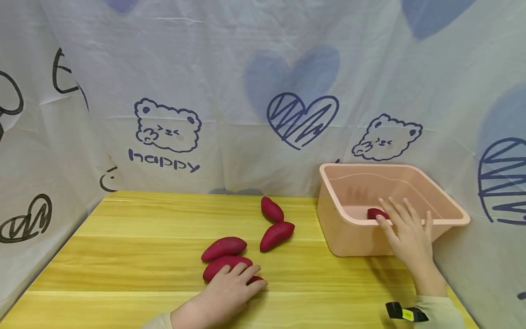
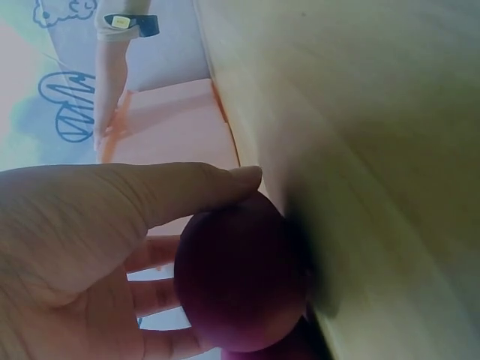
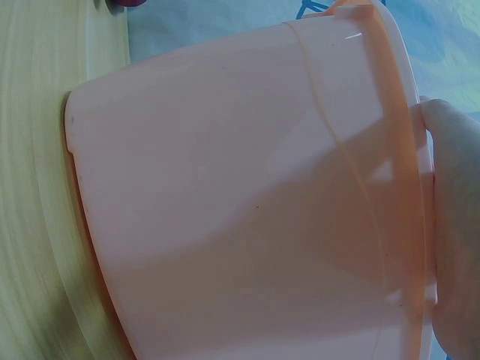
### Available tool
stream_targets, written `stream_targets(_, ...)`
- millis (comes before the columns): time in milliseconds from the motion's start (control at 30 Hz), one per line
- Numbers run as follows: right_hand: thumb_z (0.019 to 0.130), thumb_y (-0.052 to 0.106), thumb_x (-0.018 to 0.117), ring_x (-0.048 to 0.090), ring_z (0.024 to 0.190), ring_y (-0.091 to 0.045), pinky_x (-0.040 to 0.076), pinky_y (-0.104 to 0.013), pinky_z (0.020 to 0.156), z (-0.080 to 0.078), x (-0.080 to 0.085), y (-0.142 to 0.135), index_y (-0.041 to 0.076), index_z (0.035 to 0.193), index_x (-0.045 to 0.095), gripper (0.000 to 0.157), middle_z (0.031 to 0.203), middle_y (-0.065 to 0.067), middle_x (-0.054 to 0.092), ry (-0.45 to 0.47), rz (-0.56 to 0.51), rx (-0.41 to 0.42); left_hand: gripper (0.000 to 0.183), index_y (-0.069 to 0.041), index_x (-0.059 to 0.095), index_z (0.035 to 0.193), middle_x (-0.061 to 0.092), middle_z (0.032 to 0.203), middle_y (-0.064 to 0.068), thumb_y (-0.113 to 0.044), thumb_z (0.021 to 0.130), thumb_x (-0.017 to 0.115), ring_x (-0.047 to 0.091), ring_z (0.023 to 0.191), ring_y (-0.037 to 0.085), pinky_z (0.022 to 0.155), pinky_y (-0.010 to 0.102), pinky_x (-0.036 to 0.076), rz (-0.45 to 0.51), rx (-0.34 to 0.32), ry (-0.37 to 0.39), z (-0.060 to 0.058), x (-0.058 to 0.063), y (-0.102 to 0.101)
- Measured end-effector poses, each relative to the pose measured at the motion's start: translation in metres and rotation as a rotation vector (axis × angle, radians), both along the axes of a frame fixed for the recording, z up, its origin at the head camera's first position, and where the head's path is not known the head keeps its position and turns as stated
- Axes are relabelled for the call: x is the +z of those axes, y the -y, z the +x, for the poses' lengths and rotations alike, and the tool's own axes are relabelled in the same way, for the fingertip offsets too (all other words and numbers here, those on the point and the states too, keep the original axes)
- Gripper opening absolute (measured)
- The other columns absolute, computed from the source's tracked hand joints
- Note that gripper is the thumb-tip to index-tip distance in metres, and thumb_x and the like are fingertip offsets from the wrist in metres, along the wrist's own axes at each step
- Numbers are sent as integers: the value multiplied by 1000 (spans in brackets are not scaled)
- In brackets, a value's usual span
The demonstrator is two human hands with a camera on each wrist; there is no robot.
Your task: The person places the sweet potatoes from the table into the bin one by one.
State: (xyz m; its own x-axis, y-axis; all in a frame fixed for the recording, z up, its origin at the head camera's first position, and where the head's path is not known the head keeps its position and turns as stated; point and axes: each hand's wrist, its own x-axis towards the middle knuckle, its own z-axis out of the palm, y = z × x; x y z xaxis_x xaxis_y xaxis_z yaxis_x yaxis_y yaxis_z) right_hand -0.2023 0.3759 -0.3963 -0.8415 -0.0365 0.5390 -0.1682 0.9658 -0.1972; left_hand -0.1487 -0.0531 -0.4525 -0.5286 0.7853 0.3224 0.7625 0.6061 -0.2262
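Observation:
My left hand [image 1: 228, 292] grips a dark red sweet potato [image 2: 240, 277] low over the wooden table, thumb on one side and fingers on the other. In the head view most of that sweet potato is hidden under the hand. Just beyond it lie a second sweet potato [image 1: 222, 266] and a third [image 1: 223, 248], side by side. Over the near rim of a pink plastic bin [image 1: 337, 228], my right hand [image 1: 408, 235] spreads its fingers, holding nothing. Inside the bin, partly hidden by that hand, lies one sweet potato [image 1: 376, 213].
Farther back on the yellow wooden table [image 1: 144, 228], two more sweet potatoes, one nearer [image 1: 277, 236] and one farther [image 1: 272, 209], lie end to end left of the bin. A printed white cloth [image 1: 230, 137] hangs along the back and sides.

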Motion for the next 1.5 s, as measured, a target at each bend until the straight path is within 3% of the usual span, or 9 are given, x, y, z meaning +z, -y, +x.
stream_targets(233,101,48,39,19,149,-35,-9,-65,115,-1,1,0,28,150,38,53,150,-17,43,-3,0,3,31,-30,61,121,59,128,1,-29,91,66,55,111,20,76,39,52,36,48,131,-3,-5,1)
stream_targets(500,101,48,39,20,148,-36,-9,-65,115,-2,2,1,29,150,38,53,150,-17,43,1,3,5,25,-31,63,115,61,125,1,-32,90,67,57,109,21,76,41,52,62,68,103,-9,-6,0)
stream_targets(1000,101,50,37,21,147,-36,-9,-66,115,-3,4,1,27,150,39,53,148,-18,45,-4,3,6,28,-30,59,121,59,130,2,-33,93,62,56,113,22,79,41,52,15,62,170,-12,-1,-4)
stream_targets(1267,101,50,37,22,147,-36,-8,-66,115,-2,3,0,28,150,39,53,149,-18,44,-5,8,3,38,-29,58,123,59,129,1,-18,88,65,58,110,21,77,38,52,5,34,85,-14,1,-7)
stream_targets(1500,101,50,37,22,147,-36,-9,-66,115,-3,3,-1,28,150,39,54,149,-17,44,-4,9,0,41,-29,57,127,60,124,-1,-19,89,67,58,107,19,78,35,52,-18,10,25,-19,10,-11)
